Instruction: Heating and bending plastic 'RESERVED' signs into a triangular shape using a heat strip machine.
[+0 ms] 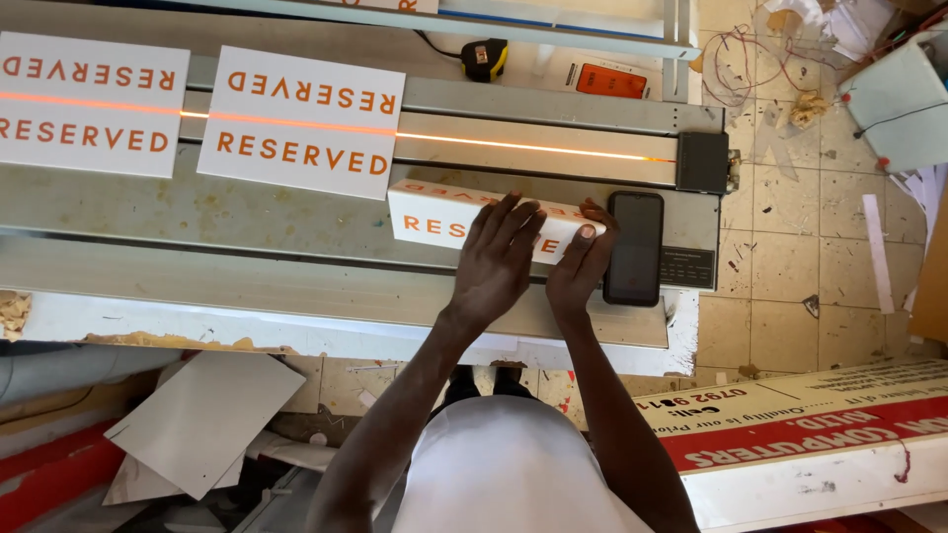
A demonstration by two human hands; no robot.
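A white folded sign with orange lettering (434, 219) lies on the grey metal bench (247, 212). My left hand (499, 259) rests flat on its right half, fingers spread. My right hand (583, 259) grips the sign's right end, thumb on top. Two flat white signs with orange lettering, one (301, 120) in the middle and one (89, 104) at the left, lie further back. A glowing orange line (533, 148) runs along a slot across the bench and under those signs.
A black phone (634, 247) lies just right of my right hand. A yellow-black tape measure (484, 59) sits at the back. A black box (702, 161) ends the glowing line. Tiled floor with scraps lies right; a long printed board (810, 439) and white sheets (202, 419) lie below.
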